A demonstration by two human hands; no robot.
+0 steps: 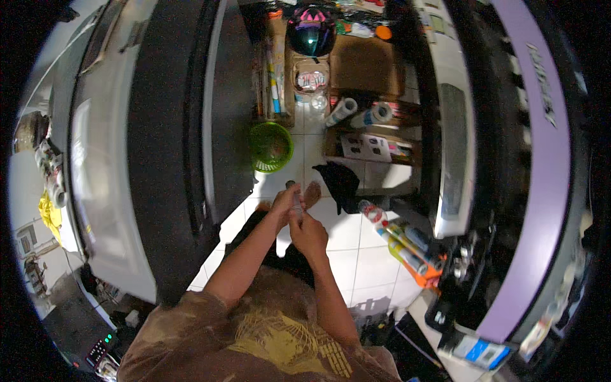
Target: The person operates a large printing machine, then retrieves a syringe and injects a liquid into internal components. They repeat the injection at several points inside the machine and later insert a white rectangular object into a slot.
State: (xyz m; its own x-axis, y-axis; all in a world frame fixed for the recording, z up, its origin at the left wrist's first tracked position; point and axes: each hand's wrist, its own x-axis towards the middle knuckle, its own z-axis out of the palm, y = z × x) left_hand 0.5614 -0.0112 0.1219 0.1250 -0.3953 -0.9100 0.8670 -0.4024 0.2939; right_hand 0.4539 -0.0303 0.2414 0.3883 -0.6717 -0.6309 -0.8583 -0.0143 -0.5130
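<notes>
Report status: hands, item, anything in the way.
Left hand and right hand close together, around small pale object. Its kind unclear. Green basket on floor beyond; nothing seen blocking the hands.

The hands (309,234) are together above the tiled floor (337,239). Beyond them, a basket (256,159) lies left of a cloth (342,184). Farther back, a helmet (310,35) sits behind a tub (296,75); rolls (375,116) are right of the tub, bottles (407,247) right of the cloth.
</notes>
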